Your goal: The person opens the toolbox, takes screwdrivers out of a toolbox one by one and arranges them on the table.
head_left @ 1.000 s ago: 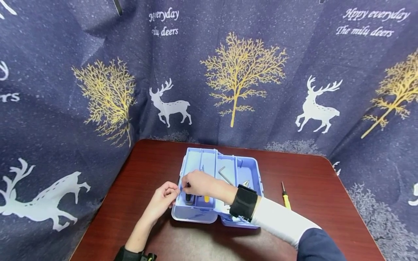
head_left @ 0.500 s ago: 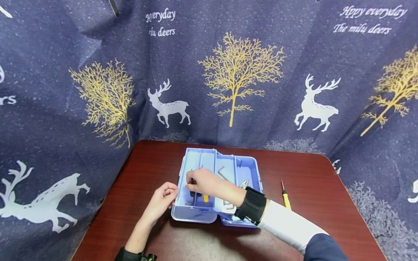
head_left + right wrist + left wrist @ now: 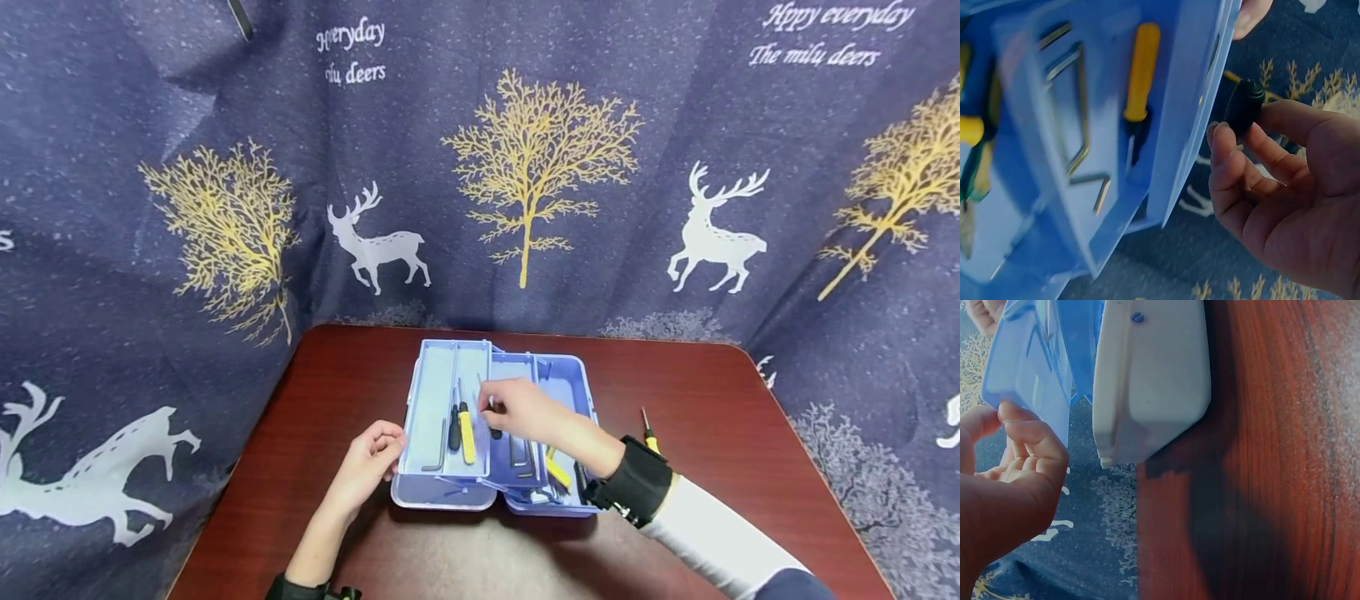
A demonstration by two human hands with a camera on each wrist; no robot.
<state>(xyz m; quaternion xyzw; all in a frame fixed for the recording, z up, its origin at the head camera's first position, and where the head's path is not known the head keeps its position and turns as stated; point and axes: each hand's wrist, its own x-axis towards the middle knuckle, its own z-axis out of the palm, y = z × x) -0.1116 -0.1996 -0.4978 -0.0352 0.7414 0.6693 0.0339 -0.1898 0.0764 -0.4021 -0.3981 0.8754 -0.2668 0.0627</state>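
Looking down from the head, the right hand pinches a black-handled tool over the pale blue plastic toolbox on the reddish wood-grain table; its tip is hidden. Curtain lettering reads "The milu deers". At the left wrist, the left hand touches the tray edge with curled fingertips, clasping nothing. At the right wrist, fingers clamp the ribbed black handle just outside the box wall.

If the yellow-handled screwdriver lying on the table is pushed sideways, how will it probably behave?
The screwdriver would probably roll, since its handle looks round and the red-brown table looks smooth and glossy. It seems slim and small, so likely light. The metal shaft should stay stiff.
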